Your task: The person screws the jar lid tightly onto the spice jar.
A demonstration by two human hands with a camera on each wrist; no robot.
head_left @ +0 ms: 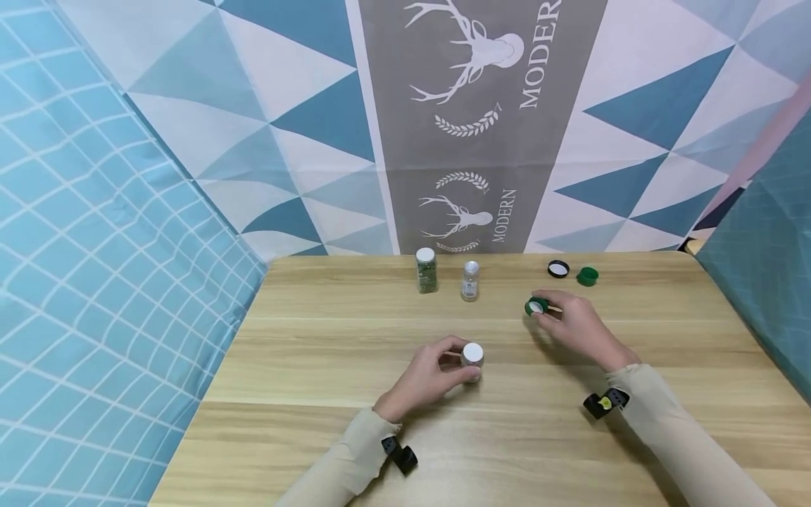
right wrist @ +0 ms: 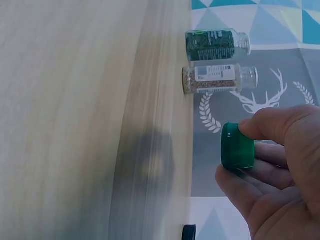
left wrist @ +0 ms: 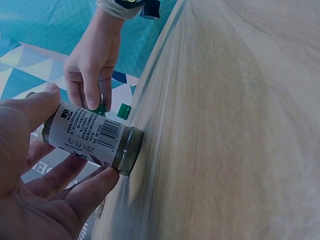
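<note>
By the left hand [head_left: 423,375], a labelled, white-topped jar [left wrist: 90,134] is held in a grip of curled thumb and fingers; at the jar's 2 o'clock in the head view, a green cap [right wrist: 238,146] is pinched by the right hand [head_left: 579,327]. A grain-filled bottle [head_left: 469,287] is stood upright on the worktop [head_left: 317,338] at the jar's 12 o'clock, a green-filled bottle [head_left: 427,276] at 11. From the pinched cap, a black cap [head_left: 558,269] is seen at 1 o'clock, a second green cap [head_left: 588,277] at 2.

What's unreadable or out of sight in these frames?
- Fine print on the held jar, left wrist: too small.
- Held jar's lower side, head: partly behind the left hand.
- Black cap, right wrist: cut off by bottom edge.
- Label text on green-filled jar, head: too small.
</note>
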